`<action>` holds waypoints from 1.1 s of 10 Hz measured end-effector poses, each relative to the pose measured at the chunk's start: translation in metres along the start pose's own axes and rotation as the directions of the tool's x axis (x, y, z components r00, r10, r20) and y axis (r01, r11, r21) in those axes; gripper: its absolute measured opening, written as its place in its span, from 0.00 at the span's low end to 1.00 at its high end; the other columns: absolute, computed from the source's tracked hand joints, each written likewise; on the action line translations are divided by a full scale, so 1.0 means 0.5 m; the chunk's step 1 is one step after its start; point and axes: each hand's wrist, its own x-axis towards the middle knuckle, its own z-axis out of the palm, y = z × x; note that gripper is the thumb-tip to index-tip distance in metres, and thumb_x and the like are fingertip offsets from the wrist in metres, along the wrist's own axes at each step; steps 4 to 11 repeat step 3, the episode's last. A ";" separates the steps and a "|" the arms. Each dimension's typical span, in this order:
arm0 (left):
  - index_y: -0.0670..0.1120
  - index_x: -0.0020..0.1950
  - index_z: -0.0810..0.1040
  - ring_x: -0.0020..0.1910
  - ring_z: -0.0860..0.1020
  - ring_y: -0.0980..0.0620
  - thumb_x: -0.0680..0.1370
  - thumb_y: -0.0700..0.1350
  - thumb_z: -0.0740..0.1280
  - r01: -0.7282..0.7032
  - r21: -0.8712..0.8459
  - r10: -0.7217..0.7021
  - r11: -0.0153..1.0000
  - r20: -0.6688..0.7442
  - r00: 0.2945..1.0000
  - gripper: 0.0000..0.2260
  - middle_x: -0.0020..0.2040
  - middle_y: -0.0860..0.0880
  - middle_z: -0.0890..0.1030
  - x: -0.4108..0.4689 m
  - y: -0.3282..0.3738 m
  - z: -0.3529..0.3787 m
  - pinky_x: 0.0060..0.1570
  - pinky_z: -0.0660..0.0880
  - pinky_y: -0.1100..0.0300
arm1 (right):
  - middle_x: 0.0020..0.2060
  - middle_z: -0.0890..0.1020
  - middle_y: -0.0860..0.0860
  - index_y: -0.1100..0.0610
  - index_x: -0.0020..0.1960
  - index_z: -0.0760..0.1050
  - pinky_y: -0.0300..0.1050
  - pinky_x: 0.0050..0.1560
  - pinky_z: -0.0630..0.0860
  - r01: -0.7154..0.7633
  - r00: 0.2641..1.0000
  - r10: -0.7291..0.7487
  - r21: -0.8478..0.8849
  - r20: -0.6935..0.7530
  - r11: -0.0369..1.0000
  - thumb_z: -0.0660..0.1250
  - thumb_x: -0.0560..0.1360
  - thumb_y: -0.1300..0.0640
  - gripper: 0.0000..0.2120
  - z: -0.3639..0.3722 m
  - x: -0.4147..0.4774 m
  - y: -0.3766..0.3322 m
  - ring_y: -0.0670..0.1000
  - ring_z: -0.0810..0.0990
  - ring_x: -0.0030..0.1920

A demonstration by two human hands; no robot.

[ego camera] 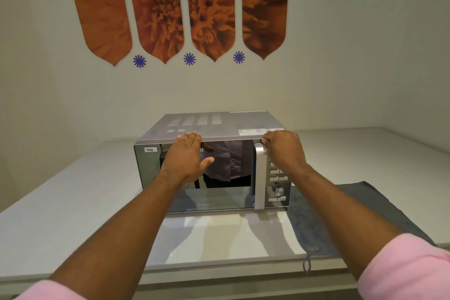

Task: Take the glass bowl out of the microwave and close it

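the microwave (211, 161) sits on the white bench (73, 202), set back toward the wall and roughly midway along it, and its mirrored door (194, 192) looks flush with the body, so it reads as shut. the left hand (186, 158) lies flat against the upper part of the door, its fingers together and stretched up onto the top front edge of the casing with the thumb held out to the side; it grips nothing and seems only to brace the oven. the right hand (283, 148) is curled at the top end of the upright silver handle (260, 175), fingers bent and closed around it, just above the buttons and dial. the glass bowl does not show anywhere: the door glass gives back only a reflection of the person, so whether the bowl is inside cannot be told, and it is not on the bench. a grey cloth (341, 217) lies on the bench at the right front corner of the microwave, running out to the bench's front edge, a likely place to set something down. judged from this, the task is at its very beginning: the door is not yet pulled open, and opening it, lifting the bowl out, setting it down and shutting the door all remain to be done.
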 end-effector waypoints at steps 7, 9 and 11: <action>0.39 0.84 0.34 0.85 0.35 0.39 0.79 0.74 0.37 0.020 0.063 -0.010 0.998 -0.151 0.988 0.47 0.85 0.36 0.35 -0.029 0.003 -0.016 0.84 0.41 0.41 | 0.61 0.84 0.55 0.56 0.67 0.75 0.57 0.64 0.73 0.090 0.996 -0.089 0.077 -0.014 0.993 0.63 0.83 0.45 0.20 -0.112 0.013 -0.020 0.59 0.82 0.61; 0.39 0.84 0.34 0.85 0.35 0.39 0.79 0.74 0.37 0.020 0.063 -0.010 0.998 -0.151 0.988 0.47 0.85 0.36 0.35 -0.029 0.003 -0.016 0.84 0.41 0.41 | 0.61 0.84 0.55 0.56 0.67 0.75 0.57 0.64 0.73 0.090 0.996 -0.089 0.077 -0.014 0.993 0.63 0.83 0.45 0.20 -0.112 0.013 -0.020 0.59 0.82 0.61; 0.39 0.84 0.34 0.85 0.35 0.39 0.79 0.74 0.37 0.020 0.063 -0.010 0.998 -0.151 0.988 0.47 0.85 0.36 0.35 -0.029 0.003 -0.016 0.84 0.41 0.41 | 0.61 0.84 0.55 0.56 0.67 0.75 0.57 0.64 0.73 0.090 0.996 -0.089 0.077 -0.014 0.993 0.63 0.83 0.45 0.20 -0.112 0.013 -0.020 0.59 0.82 0.61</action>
